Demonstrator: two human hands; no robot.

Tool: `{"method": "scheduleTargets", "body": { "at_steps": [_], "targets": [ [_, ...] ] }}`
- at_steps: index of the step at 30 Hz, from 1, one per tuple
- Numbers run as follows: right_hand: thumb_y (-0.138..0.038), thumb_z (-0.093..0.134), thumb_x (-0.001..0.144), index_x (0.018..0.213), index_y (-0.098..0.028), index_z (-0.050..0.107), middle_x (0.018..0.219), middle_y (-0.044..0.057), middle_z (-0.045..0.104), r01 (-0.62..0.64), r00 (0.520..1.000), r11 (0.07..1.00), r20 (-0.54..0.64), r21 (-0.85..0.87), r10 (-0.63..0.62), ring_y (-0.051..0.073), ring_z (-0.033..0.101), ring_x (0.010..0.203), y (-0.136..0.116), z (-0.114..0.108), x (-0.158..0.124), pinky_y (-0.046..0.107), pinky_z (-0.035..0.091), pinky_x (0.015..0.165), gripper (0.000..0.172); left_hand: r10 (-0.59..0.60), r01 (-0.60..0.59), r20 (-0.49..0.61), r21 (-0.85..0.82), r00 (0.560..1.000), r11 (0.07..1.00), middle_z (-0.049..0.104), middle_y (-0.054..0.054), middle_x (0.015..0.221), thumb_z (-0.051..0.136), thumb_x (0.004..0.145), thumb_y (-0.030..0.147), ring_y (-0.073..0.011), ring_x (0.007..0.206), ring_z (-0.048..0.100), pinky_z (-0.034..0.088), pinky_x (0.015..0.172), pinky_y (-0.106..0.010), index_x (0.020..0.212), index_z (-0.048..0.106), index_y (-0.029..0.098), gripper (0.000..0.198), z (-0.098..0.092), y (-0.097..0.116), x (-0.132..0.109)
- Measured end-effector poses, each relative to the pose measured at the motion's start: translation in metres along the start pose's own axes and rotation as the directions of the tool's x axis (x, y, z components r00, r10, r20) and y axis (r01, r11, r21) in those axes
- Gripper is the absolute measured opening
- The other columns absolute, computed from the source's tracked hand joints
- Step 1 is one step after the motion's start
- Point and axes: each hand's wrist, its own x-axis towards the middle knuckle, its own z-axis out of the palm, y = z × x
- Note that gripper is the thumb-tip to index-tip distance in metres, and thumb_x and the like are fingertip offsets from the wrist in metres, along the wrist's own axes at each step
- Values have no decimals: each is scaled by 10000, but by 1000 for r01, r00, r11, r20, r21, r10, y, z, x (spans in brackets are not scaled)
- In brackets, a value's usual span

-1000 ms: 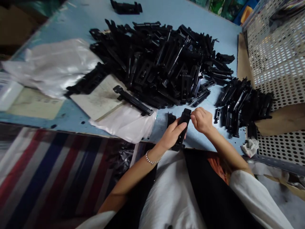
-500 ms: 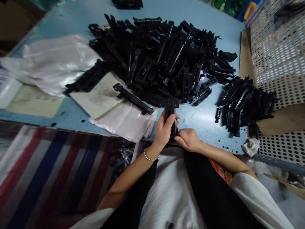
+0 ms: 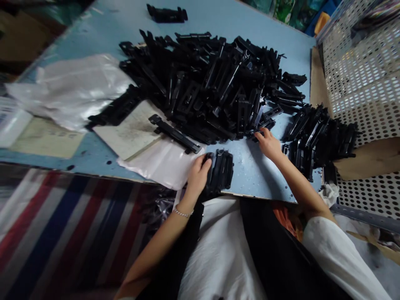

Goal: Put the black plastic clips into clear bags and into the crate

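Note:
Near the front edge of the table, my left hand (image 3: 198,174) is closed around the left side of a small row of black plastic parts (image 3: 222,168). These parts are long and narrow and stand side by side; how many my palm covers is hidden. My right hand (image 3: 269,145) is stretched out to the lower right rim of a big heap of similar black parts (image 3: 203,83). Its thumb and forefinger pinch the end of one black plastic part lying there. A single black part (image 3: 175,134) rests on white plastic film left of the heap.
A smaller stack of black parts (image 3: 318,137) is at the right, against a perforated metal panel (image 3: 359,104) and brown cardboard (image 3: 368,158). White plastic wrap (image 3: 78,87) and a stained board (image 3: 131,133) lie at the left. One part (image 3: 167,14) sits at the back.
My hands have parted. The part held between them is down at the table edge, where a row of parts now shows. My right hand has moved right and forward to the heap.

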Motion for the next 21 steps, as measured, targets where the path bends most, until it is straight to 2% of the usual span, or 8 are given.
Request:
{"method": "scheduleTargets", "body": {
  "at_steps": [4, 7, 9, 10, 13, 17, 19, 21],
  "targets": [
    [-100, 537, 951, 1171, -159, 643, 1244, 176, 605, 23, 998, 999, -60, 35, -21, 216, 596, 1018, 11, -5, -22, 299, 502, 758, 251, 218, -182, -81, 319, 973, 930, 527, -180, 1411, 544, 937, 450, -323, 1384, 451, 348, 1196, -535, 1303, 616, 163, 471, 11, 1, -12],
    [-210, 513, 987, 1195, -207, 639, 1243, 147, 613, 122, 988, 965, -123, 233, -95, 232, 618, 1081, -22, -18, -60, 346, 546, 848, 242, 181, -179, -14, 108, 983, 978, 581, -155, 1345, 549, 941, 498, -291, 1278, 556, 437, 1134, -507, 1312, 616, 189, 488, 19, 30, -19],
    [-265, 481, 1007, 1239, -262, 626, 1207, 95, 646, 210, 978, 901, -103, 379, -184, 210, 645, 1049, -53, -24, -83, 341, 568, 836, 274, 23, 24, 200, -228, 980, 973, 659, -138, 1237, 476, 956, 591, -261, 1111, 662, 558, 979, -452, 1276, 633, 194, 534, 27, 52, -20],
    [-282, 483, 1008, 1256, -288, 618, 1194, 70, 658, 249, 968, 875, -84, 416, -235, 192, 656, 1020, -67, -27, -92, 324, 576, 815, 282, -59, 183, 334, -353, 941, 918, 696, -133, 1158, 450, 954, 625, -251, 1020, 696, 596, 879, -416, 1237, 651, 183, 562, 31, 62, -19],
    [-305, 509, 997, 1284, -285, 586, 1169, 69, 651, 396, 916, 801, -140, 449, -375, 185, 654, 985, -88, -31, -97, 325, 580, 794, 298, -229, 479, 503, -451, 833, 753, 734, -93, 899, 567, 893, 632, -223, 804, 715, 595, 672, -323, 1134, 677, 157, 544, 37, 80, -18],
    [-409, 530, 1005, 1284, -161, 524, 1081, 129, 629, 358, 905, 899, -332, 252, -267, 202, 607, 850, -76, -33, -72, 337, 531, 706, 373, -250, 436, 425, -427, 870, 792, 709, -15, 825, 732, 797, 589, -157, 687, 669, 559, 614, -254, 1334, 561, 206, 683, 33, 87, -25],
    [-393, 492, 1030, 1193, -161, 564, 1002, 108, 644, 414, 862, 910, -332, 27, -382, 196, 577, 801, -67, -29, -56, 320, 476, 656, 292, -257, 449, 456, -386, 852, 806, 701, -11, 827, 708, 806, 623, -146, 670, 658, 543, 590, -241, 1404, 504, 214, 752, 31, 89, -31],
    [-346, 471, 1046, 1093, -174, 599, 856, 59, 637, 552, 773, 820, -276, -152, -571, 185, 543, 751, -62, -23, -44, 311, 411, 618, 219, -278, 481, 488, -360, 827, 799, 702, -24, 859, 670, 824, 650, -141, 661, 656, 528, 562, -231, 1409, 502, 213, 749, 29, 91, -36]
  ]
}}
